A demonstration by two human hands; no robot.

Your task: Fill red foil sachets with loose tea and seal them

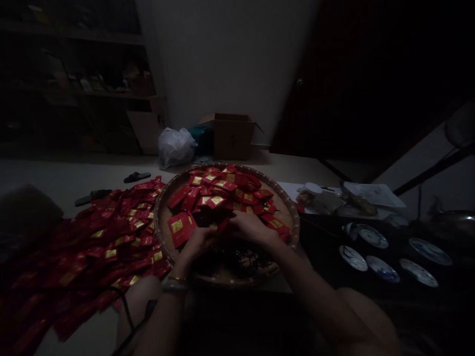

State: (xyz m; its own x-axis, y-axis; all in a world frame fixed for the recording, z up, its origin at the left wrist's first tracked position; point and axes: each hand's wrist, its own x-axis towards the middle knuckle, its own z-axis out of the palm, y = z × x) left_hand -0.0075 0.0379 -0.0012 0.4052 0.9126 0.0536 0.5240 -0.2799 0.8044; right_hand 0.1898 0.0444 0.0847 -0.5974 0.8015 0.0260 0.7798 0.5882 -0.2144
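Beyond the left edge of a round, tan woven tray [284, 200], shiny red packets with gold squares [110, 253] are heaped on the floor. More red-and-gold packets [217, 200] are piled toward its far edge. Between the curled fingers of the left hand [197, 242] and right hand [254, 228], a dark-red packet [223, 226] is grasped, above dark loose material [243, 258] near the near edge. Blue-and-white dishes [383, 269] are set out at right.
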